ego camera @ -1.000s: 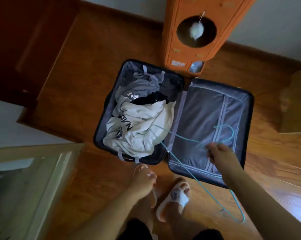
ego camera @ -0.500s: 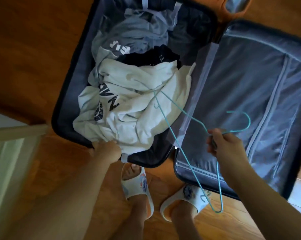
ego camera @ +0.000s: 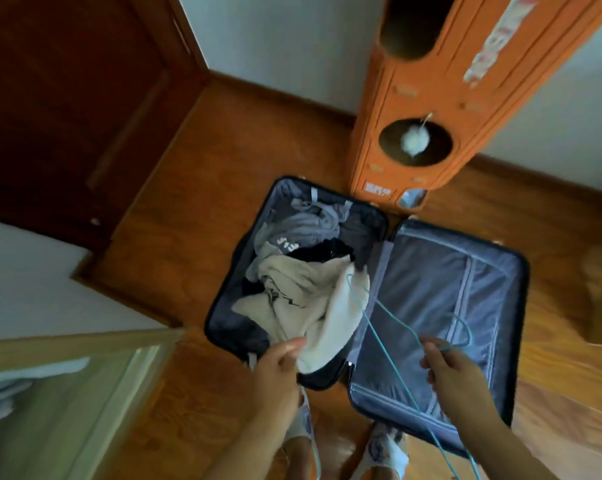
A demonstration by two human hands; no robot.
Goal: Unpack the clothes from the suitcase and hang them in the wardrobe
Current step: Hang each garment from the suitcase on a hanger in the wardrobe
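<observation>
Head cam looking straight down, so biggest stuff first: wooden floor [ego camera: 195, 188] all around, with the suitcase [ego camera: 514, 306] lying open flat on it, clothes half on my left, bare lined lid half on my right. An orange cabinet thing [ego camera: 413, 98] stands touching the far edge of the case, and a dark wooden door [ego camera: 67, 98] sits off to the far left. I can't tell from here whether that's the wardrobe.

Step-wise I'd say I'm right at the start of garment one. My left hand [ego camera: 275, 368] is pinching the near edge of the cream shirt [ego camera: 313, 306] and has it partly lifted over the case's near rim, but most of it lies on the pile with the grey top [ego camera: 299, 230] and something black [ego camera: 327, 252] behind it. My right hand [ego camera: 455, 370] is clenched around the neck of the teal wire hanger [ego camera: 389, 327], which hovers over the lid half.

Next move probably needs the shirt pulled fully clear, then the hanger arm fed into the neck opening. Room's decent over the lid side; the pale ledge [ego camera: 85, 341] at my near left crowds that elbow.
</observation>
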